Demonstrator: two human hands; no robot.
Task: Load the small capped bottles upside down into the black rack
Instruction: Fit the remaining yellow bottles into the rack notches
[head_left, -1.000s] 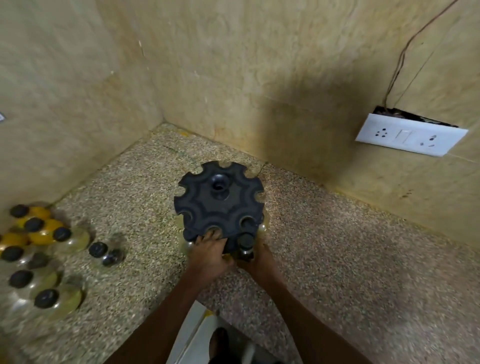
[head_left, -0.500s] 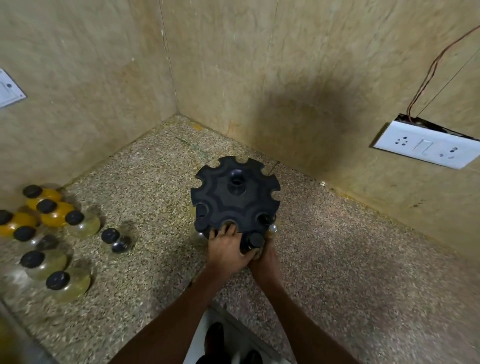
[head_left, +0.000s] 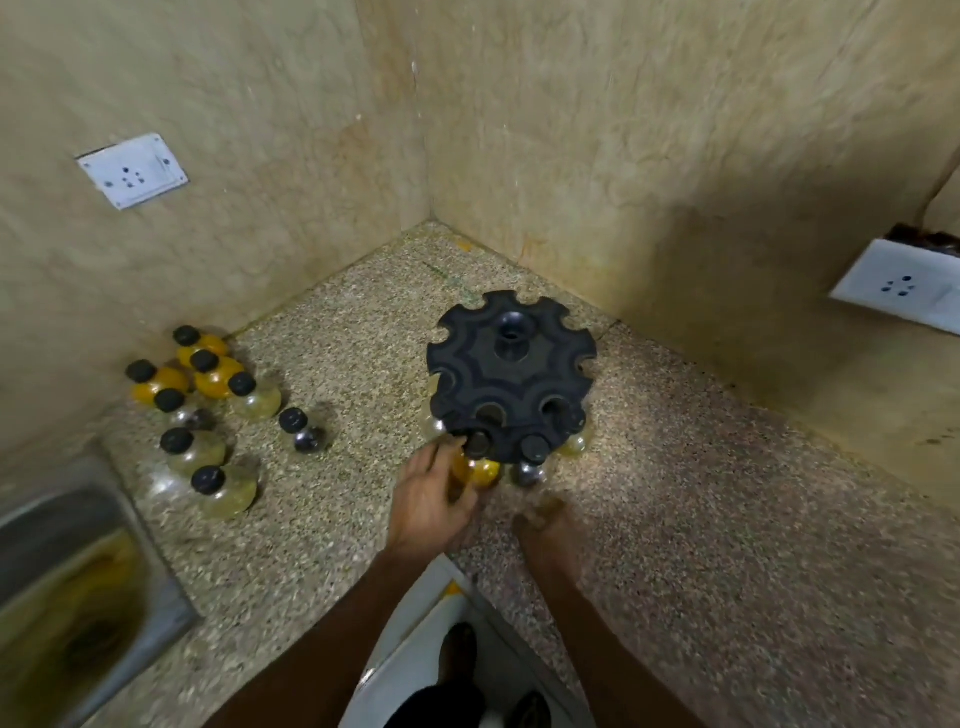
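The round black rack (head_left: 511, 374) stands on the speckled counter near the wall corner. On its near rim hang an orange bottle (head_left: 483, 472), a dark bottle (head_left: 530, 470) and a clear bottle (head_left: 575, 444), all caps up into the slots. My left hand (head_left: 431, 499) is at the rack's near-left edge, with its fingers curled on the orange bottle's left side. My right hand (head_left: 545, 522) lies blurred on the counter just short of the rack, holding nothing I can see. Several loose capped bottles (head_left: 202, 410) stand at the left.
A steel sink (head_left: 67, 571) sits at the lower left edge of the counter. White wall sockets are on the left wall (head_left: 132, 169) and the right wall (head_left: 898, 288). One loose bottle (head_left: 304, 428) stands between the cluster and the rack.
My right hand has pulled back from the rack's near edge toward me. My left hand stays at the rim on the orange bottle. The view has tilted down and left, showing the sink.
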